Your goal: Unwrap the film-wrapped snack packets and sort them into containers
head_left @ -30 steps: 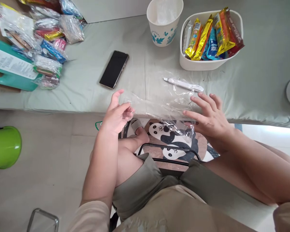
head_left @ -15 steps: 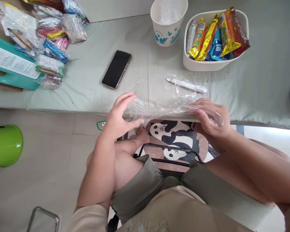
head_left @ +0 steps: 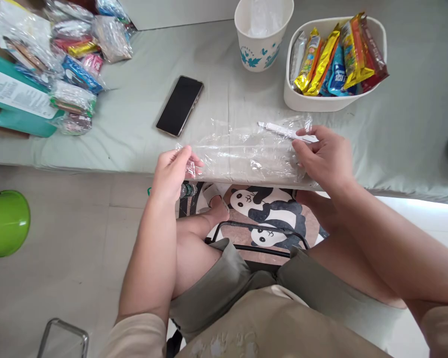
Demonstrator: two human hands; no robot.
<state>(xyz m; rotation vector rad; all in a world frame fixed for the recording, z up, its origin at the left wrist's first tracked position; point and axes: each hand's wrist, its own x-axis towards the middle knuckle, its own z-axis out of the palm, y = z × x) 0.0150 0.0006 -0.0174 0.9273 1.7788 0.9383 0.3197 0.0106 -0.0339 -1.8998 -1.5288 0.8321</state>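
Observation:
A clear plastic bag (head_left: pixel 242 154) is spread between my hands over the front edge of the cloth-covered surface. My left hand (head_left: pixel 173 171) pinches its left end between thumb and fingers. At the other end my right hand (head_left: pixel 323 151) has thumb and forefinger closed on the film. A white pen-like tool (head_left: pixel 278 130) lies by my right fingers; its right part passes behind them, and the film seems to lie partly over it. Whether my right fingers touch the tool I cannot tell.
A black phone (head_left: pixel 179 106) lies behind the bag. Farther back stand a paper cup (head_left: pixel 259 54) with plastic inside and a white bin (head_left: pixel 321 103) of wrapped snacks. Packaged snacks (head_left: pixel 78 74) pile by a teal box (head_left: pixel 18 117) at left. A green bucket (head_left: pixel 7 223) is on the floor.
The bunched film is now stretched out flatter. My left hand went from spread fingers to a pinch on its end, and my right hand moved up towards the white tool.

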